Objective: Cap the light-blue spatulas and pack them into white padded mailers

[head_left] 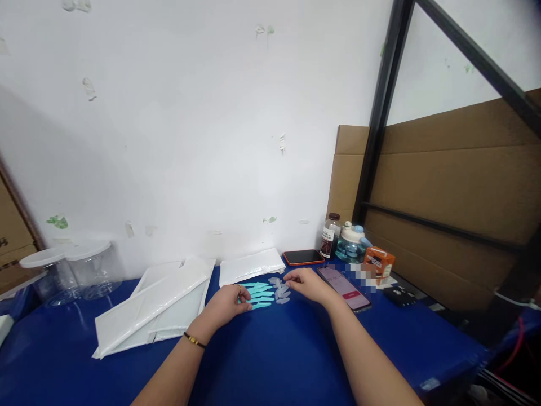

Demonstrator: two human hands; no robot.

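Several slim teal plastic sticks (262, 294), shaped like small eyebrow razors, lie side by side on the blue table. Just right of them is a loose pile of small translucent caps (281, 291). My left hand (230, 303) rests at the left ends of the sticks, its thumb and forefinger apart and touching them; its other fingers are partly hidden. Over the right side of the pile, my right hand (307, 283) has its thumb and fingertips drawn together. Whatever is between those fingertips is too small to make out.
White padded mailers (164, 307) lie at left, another mailer (249, 266) behind the sticks. Clear jars (95, 273) stand far left. Right are an orange-edged phone (303, 257), a lit phone (344, 287), a dark-capped bottle (329, 237), a water jug (351, 245) and an orange box (379, 264).
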